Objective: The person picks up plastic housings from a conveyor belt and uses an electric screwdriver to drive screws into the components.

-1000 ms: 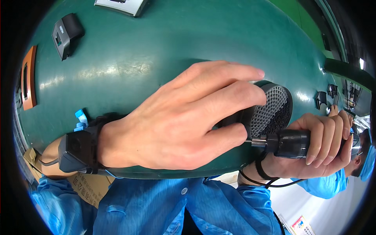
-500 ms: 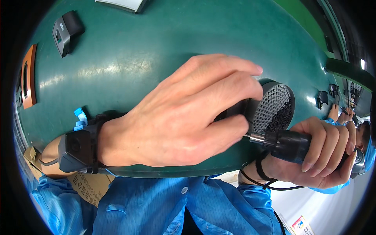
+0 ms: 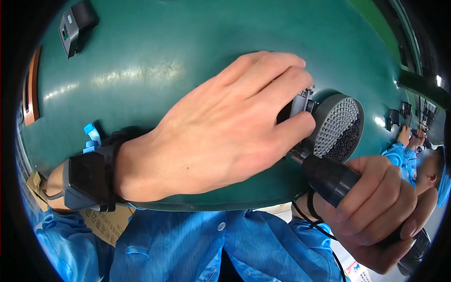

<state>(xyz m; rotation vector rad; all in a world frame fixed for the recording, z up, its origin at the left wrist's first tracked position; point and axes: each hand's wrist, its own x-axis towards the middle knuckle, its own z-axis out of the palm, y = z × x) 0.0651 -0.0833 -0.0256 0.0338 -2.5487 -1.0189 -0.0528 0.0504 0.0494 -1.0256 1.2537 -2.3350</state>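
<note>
In the head view: on the bench point(image 3: 202, 28), just left of a dish point(image 3: 331, 123) of tiny dark bits point(image 3: 346, 141), a small part point(image 3: 297, 105) with shiny metal. Held by the left hand point(image 3: 235, 124), mostly hidden under bent fingers. Gripped in the right hand point(image 3: 378, 204), with fingers curled round: a black driver point(image 3: 329, 178), pointing toward the part. For the part: likely light, hard and slick; best held by the sides.

My left hand point(image 3: 230, 127) hides most of the dark part point(image 3: 300, 101) beneath it. The tip of the driver point(image 3: 329, 178) seems to end beside that hand, indistinctly. My right hand point(image 3: 376, 207) covers the driver's grip. Dark rim crops the orange frame point(image 3: 32, 89); a co-worker's hands point(image 3: 403, 136) are too small to read.
</note>
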